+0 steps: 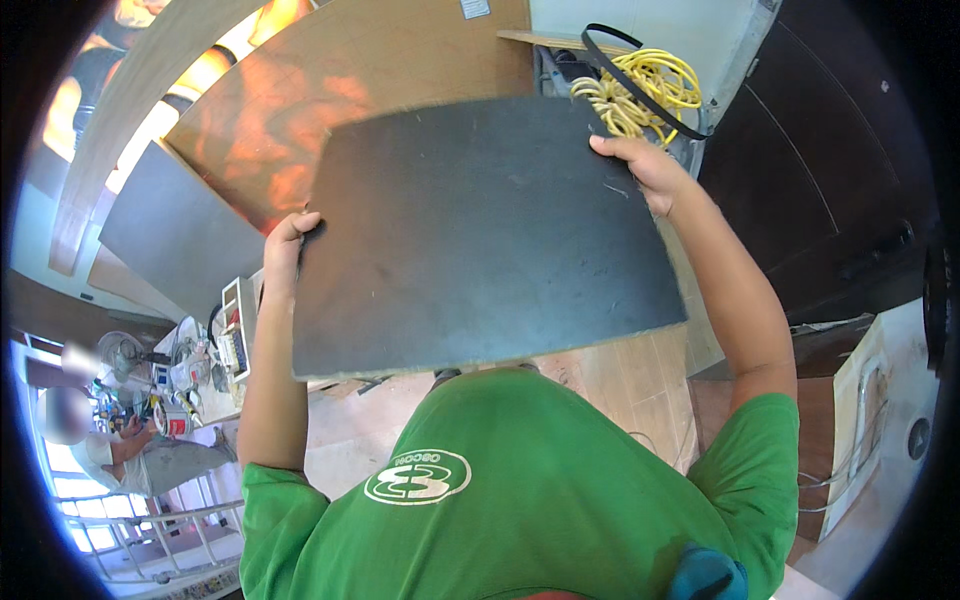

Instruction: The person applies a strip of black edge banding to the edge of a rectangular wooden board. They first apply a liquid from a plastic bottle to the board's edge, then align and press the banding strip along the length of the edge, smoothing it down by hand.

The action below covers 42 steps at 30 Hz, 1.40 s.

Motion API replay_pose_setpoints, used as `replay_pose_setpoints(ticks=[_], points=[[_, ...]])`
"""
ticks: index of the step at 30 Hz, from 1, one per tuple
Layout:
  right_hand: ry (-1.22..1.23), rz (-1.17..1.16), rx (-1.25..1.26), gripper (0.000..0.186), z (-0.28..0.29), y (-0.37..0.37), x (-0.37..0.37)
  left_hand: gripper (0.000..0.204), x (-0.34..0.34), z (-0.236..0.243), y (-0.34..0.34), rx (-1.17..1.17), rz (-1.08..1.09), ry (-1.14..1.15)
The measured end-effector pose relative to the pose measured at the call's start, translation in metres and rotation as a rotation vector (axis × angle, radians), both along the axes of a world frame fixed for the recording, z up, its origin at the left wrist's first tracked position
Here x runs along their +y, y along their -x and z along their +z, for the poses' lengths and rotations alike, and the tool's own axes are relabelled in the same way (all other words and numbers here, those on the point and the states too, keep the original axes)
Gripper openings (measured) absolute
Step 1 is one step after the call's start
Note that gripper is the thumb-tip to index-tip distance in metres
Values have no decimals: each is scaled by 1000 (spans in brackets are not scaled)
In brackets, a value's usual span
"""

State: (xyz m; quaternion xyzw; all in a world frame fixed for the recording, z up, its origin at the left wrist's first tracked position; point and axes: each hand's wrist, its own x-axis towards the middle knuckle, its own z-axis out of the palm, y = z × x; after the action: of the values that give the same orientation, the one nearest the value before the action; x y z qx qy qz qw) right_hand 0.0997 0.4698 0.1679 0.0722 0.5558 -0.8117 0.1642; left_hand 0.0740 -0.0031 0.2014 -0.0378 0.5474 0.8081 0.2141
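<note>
A flat dark grey rectangular board (pixel 480 240) with rough pale edges fills the middle of the head view, held out in front of my green shirt. My left hand (pixel 293 245) is closed on its left edge, thumb on the dark face. My right hand (pixel 648 172) grips the upper part of its right edge, also with the thumb on that face. The fingers behind the board are mostly hidden. Below the board's lower edge, bits of my shoes show above a pale floor.
Large brown (pixel 400 55) and grey (pixel 180 235) sheets lean behind. Coiled yellow hose (pixel 660 75) lies at upper right beside a dark door (pixel 830 150). A wooden box (pixel 815 430) stands at right. A co-worker (pixel 120 455) is at left by a cluttered bench (pixel 205 390) and railing.
</note>
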Motion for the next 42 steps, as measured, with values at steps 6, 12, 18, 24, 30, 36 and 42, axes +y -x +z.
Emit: replay_pose_setpoints(ticks=[6, 12, 18, 24, 30, 36, 42], points=[[-47, -41, -198, 27, -111, 21, 7, 38, -3, -38, -2, -14, 56, 103], [115, -67, -260, 30, -114, 0, -13, 36, -2, -62, -1, -252, 104, -147], [180, -79, -264, 34, -107, -10, -16, 34, 14, -51, -14, -266, 166, -127], [174, -51, -258, 34, -114, -9, -8, 34, 15, -60, -8, -283, 179, -131], [189, -77, -236, 35, -112, -20, -15, 36, 16, -73, -7, -288, 197, -114], [230, -87, -277, 36, -119, -20, -14, 40, 22, -70, -7, -357, 183, -167], [227, -131, -300, 37, -107, -27, -24, 43, 11, -84, 0, -371, 138, -250]])
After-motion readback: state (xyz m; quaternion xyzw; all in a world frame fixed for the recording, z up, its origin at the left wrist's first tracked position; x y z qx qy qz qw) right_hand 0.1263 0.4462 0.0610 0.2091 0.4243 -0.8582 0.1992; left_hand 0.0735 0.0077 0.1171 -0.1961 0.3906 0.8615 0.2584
